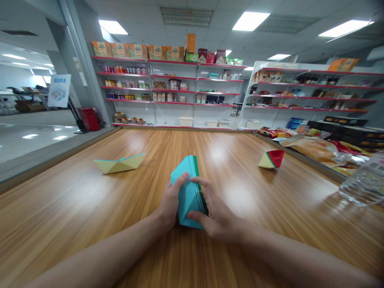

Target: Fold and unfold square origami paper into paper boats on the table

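Both hands grip a folded paper piece [188,196], light blue with dark green along its right edge, held tilted above the wooden table [135,248]. My left hand [171,200] closes on its left side, thumb lying on the blue face. Along the right edge, my right hand [214,212] curls its fingers and presses its thumb near the lower corner. A pale yellow paper boat [123,165] with a blue rim stands to the left. Over on the right sits a small folded paper piece [271,159] in yellow, green and red.
A clear plastic bottle [364,182] is at the right edge. Packaged snacks [315,150] and dark boxes [342,134] lie beyond the table's right rim. Stocked shelves [171,90] stand behind; a sign [59,91] and a red box [89,119] are at the left.
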The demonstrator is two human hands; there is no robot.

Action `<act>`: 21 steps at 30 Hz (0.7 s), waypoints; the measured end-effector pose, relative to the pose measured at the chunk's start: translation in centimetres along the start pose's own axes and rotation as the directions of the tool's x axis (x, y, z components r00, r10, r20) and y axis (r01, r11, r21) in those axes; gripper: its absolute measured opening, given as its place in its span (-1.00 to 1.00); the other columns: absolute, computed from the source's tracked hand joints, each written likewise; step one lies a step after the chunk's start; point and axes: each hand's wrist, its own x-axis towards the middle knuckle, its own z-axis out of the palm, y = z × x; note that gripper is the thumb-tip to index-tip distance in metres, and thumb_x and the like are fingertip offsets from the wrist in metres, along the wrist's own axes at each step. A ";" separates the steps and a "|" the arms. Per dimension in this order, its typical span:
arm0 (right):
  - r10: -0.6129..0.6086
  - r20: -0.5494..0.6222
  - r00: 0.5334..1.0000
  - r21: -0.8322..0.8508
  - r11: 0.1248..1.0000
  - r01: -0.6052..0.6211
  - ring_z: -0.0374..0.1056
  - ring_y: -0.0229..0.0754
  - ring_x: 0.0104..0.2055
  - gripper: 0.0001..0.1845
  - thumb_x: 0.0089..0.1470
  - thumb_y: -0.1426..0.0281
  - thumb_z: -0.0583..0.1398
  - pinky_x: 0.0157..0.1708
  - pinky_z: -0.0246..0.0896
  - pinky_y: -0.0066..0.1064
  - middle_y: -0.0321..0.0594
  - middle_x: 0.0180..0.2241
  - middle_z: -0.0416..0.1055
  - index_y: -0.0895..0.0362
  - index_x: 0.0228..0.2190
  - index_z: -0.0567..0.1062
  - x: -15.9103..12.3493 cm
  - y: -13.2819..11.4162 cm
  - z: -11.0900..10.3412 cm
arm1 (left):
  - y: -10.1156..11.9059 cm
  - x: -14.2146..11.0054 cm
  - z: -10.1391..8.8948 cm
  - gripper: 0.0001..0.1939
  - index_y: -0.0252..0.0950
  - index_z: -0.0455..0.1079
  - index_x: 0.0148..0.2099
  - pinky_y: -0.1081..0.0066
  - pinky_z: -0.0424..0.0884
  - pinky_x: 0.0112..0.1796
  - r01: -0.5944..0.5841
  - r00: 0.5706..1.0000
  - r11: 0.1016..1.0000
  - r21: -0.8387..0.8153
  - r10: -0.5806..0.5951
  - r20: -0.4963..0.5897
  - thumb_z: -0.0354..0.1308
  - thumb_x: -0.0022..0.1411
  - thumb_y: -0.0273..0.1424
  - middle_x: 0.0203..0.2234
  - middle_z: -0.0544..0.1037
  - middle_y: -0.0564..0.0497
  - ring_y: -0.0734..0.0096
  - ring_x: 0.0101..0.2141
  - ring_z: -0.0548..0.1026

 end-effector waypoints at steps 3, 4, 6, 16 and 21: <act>-0.017 0.018 1.000 -0.012 1.000 0.017 0.24 -0.03 -0.07 -0.22 0.00 0.45 0.20 -0.13 0.21 -0.16 -0.02 -0.03 0.16 0.05 0.13 -0.12 0.0 0.0 0.0 | -0.1 0.2 -0.2 -0.71 -0.36 0.36 -0.40 0.44 0.36 -0.47 0.033 0.999 0.999 -0.024 -0.032 0.007 0.25 -0.05 -0.22 -0.59 0.44 0.04 0.45 -0.58 0.40; -0.033 0.034 0.999 -0.014 0.999 0.033 0.24 -0.05 -0.07 -0.21 0.01 0.44 0.19 -0.13 0.21 -0.16 -0.01 -0.01 0.14 0.05 0.14 -0.14 0.1 -0.1 -0.1 | -0.1 0.2 -0.3 -0.71 -0.36 0.35 -0.41 0.43 0.36 -0.47 0.043 0.999 0.999 -0.027 -0.043 -0.001 0.25 -0.06 -0.22 -0.60 0.44 0.03 0.43 -0.59 0.41; -0.054 0.049 0.997 -0.019 0.998 0.055 0.24 -0.09 -0.10 -0.21 0.02 0.46 0.18 -0.16 0.22 -0.20 0.01 0.01 0.11 0.05 0.15 -0.16 0.1 -0.4 -0.2 | 0.0 0.2 -0.4 -0.70 -0.36 0.35 -0.41 0.39 0.38 -0.48 0.085 0.996 0.995 -0.045 -0.085 0.000 0.25 -0.05 -0.21 -0.60 0.45 0.02 0.40 -0.59 0.41; 0.095 0.014 0.995 -0.125 0.988 -0.092 0.30 -0.08 -0.20 -0.32 -0.01 0.35 0.21 -0.21 0.24 -0.19 -0.08 -0.18 0.33 0.13 0.10 0.07 0.6 0.3 -1.3 | 0.8 2.3 -1.9 -0.75 -0.41 0.37 -0.35 0.30 0.42 -0.39 0.174 0.982 0.970 -0.168 -0.183 -0.040 0.23 -0.03 -0.31 -0.57 0.48 -0.05 0.34 -0.55 0.43; 0.067 -0.085 0.994 -0.356 0.930 -0.093 0.16 0.13 0.06 -0.06 -0.26 0.12 0.33 0.01 0.08 0.01 0.05 0.05 0.19 0.16 0.11 0.12 0.6 0.3 -0.2 | -0.1 1.6 -1.0 -0.74 -0.35 0.34 -0.33 0.40 0.37 -0.37 -0.045 0.993 0.996 -0.083 0.036 -0.108 0.30 -0.08 -0.37 -0.52 0.45 0.04 0.43 -0.50 0.41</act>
